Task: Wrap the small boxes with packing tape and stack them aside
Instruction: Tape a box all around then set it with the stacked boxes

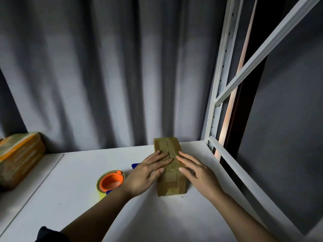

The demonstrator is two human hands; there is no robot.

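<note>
A small brown box [170, 182], covered in tape, lies lengthwise on the white table [139, 215] near its back right corner. My left hand [146, 173] rests flat on the box's top left side, fingers spread along the centre seam. Flat on the top right side lies my right hand [194, 170], its thumb at the seam. Neither hand grips anything. A tape roll on an orange dispenser [111, 182] sits on the table just left of my left wrist, with a blue part [135, 165] showing behind that hand.
A larger wrapped parcel with orange tape [17, 159] stands at the far left by the grey curtain [104, 67]. White metal shelf posts [215, 105] and a rail [236, 172] border the table on the right.
</note>
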